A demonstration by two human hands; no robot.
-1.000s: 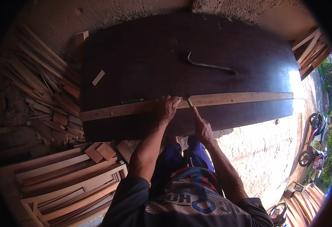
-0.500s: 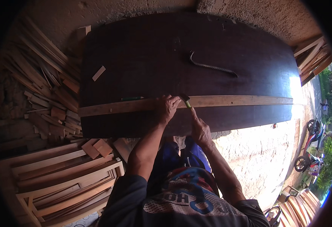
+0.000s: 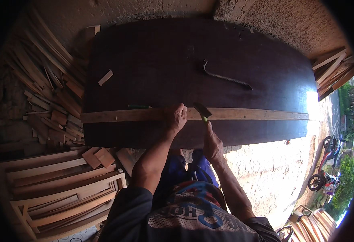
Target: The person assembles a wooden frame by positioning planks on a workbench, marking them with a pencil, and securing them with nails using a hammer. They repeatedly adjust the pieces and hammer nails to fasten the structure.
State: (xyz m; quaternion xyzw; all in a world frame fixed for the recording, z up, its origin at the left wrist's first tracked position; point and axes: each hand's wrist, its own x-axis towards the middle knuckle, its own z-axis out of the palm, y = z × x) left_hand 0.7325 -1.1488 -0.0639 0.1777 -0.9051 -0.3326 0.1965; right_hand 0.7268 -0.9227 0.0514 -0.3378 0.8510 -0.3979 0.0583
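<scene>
A long wooden strip (image 3: 144, 115) lies across the near part of a dark brown board (image 3: 144, 60). My left hand (image 3: 178, 117) rests on the strip with its fingers curled closed; what they may hold is hidden. Just to its right, my right hand (image 3: 213, 146) grips a hammer (image 3: 205, 118) by its green handle. The dark hammer head is over the strip, a little apart from my left hand. A green pencil (image 3: 139, 107) lies along the strip's far edge, left of my left hand.
Farther back on the board lie a bent metal bar (image 3: 227, 78) and a small wood block (image 3: 106, 77). Scrap wood (image 3: 56, 121) is heaped at the left, above stacked wooden frames (image 3: 68, 197). A wall (image 3: 273, 24) stands behind; a motorcycle (image 3: 324, 165) is at the right.
The hammer head has moved right, away from my left hand. My left hand's fingers have curled in more tightly. The whole view has shifted slightly.
</scene>
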